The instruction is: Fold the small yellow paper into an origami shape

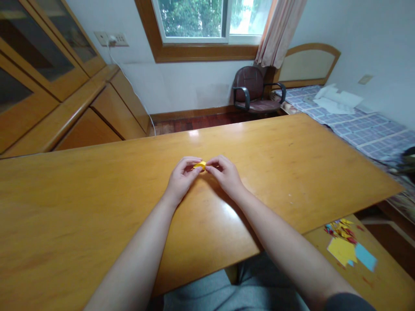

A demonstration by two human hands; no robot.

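A small piece of folded yellow paper (200, 165) is held between my two hands, a little above the wooden table (97, 203). My left hand (182, 177) pinches its left side between thumb and fingers. From the other side, the thumb and fingertips of my right hand (226, 173) close on its right end. The fingers partly cover the paper, so its full shape is hard to make out.
On a lower wooden surface at right lie yellow paper sheets (343, 250), a light blue sheet (366, 257) and a pile of small folded papers (342, 229). Beyond the table stand an armchair (251, 88), a bed (363, 125) and a cabinet (97, 108).
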